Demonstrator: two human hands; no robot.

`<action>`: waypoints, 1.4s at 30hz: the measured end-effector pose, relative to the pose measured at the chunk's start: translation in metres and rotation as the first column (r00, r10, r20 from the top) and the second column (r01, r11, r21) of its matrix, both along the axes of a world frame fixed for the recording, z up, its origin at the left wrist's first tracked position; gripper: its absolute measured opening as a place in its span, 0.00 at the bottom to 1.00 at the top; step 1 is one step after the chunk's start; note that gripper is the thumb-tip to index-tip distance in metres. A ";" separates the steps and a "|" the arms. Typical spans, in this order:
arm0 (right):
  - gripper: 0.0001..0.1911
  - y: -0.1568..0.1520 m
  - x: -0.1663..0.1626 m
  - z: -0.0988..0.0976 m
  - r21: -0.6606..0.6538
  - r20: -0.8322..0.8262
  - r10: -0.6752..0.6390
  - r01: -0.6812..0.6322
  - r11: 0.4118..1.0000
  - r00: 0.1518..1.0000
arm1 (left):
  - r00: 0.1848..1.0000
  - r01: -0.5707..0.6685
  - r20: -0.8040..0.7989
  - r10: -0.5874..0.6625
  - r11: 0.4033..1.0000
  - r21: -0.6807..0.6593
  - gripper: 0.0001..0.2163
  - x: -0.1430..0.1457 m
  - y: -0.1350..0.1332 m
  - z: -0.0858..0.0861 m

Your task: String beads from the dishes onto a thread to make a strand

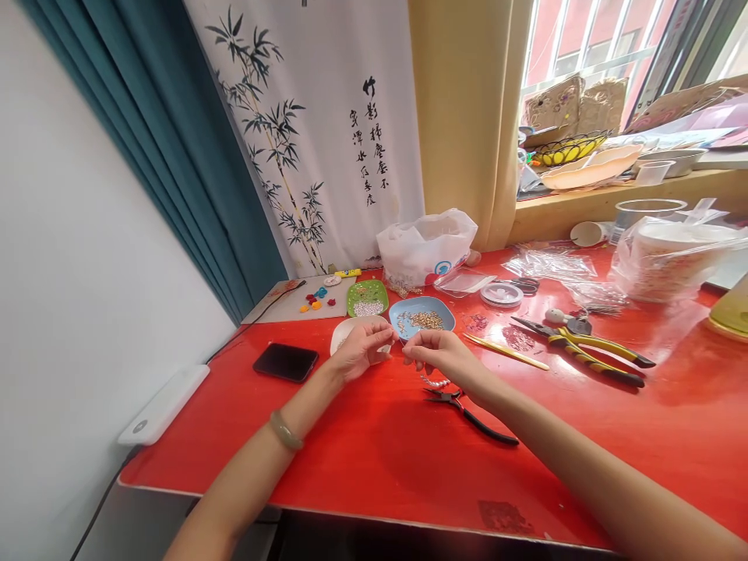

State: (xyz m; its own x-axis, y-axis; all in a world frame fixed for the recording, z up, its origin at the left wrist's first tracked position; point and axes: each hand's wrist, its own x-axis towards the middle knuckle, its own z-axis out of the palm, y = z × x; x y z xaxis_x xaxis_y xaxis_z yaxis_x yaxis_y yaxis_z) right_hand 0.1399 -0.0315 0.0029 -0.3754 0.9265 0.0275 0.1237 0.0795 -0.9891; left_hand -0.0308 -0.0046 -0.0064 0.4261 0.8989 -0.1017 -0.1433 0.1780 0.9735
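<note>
Both my hands hover close together over the red table (379, 444), just in front of a blue dish (421, 318) of gold beads. My left hand (363, 348) is closed in a pinch over a white dish (341, 336), and a green bangle (285, 431) rings that wrist. My right hand (439, 352) is also pinched, fingertips facing the left hand's. What the fingers hold is too small to make out. Under my right hand lie a short strand of pearl beads (435, 382) and small black-handled pliers (471, 414).
A green dish (368, 298) of white beads, a white plastic bag (425, 245), a black phone (286, 361), yellow-handled pliers (590, 352), a thread spool (501, 294), a wooden stick (506, 351) and clear bags (672, 261) lie around. The window sill (613, 195) holds bowls and clutter.
</note>
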 end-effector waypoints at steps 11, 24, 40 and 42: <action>0.05 0.001 0.000 -0.003 -0.020 0.021 -0.006 0.006 1.000 1.000 | 0.998 0.052 -0.021 -0.051 0.998 0.034 0.12 0.003 -0.001 -0.002; 0.05 -0.001 0.000 0.002 -0.039 0.026 -0.009 0.010 0.999 1.000 | 0.998 0.050 -0.028 -0.048 0.997 0.057 0.12 0.002 -0.002 -0.001; 0.06 -0.001 0.000 0.002 -0.033 0.030 -0.003 0.004 0.999 1.000 | 0.998 -0.026 -0.059 0.030 0.998 0.057 0.12 0.001 0.001 -0.005; 0.07 0.000 0.001 0.000 -0.027 0.030 0.008 -0.007 1.000 1.000 | 0.998 -0.023 -0.065 0.027 0.998 0.056 0.12 0.002 0.001 -0.005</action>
State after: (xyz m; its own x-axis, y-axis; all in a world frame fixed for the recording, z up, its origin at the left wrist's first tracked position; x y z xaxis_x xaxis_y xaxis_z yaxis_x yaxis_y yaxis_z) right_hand 0.1407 -0.0313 0.0031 -0.3829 0.9238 -0.0082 0.1526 0.0545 -0.9868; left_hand -0.0293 -0.0031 -0.0117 0.3977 0.9141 -0.0790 -0.0827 0.1215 0.9891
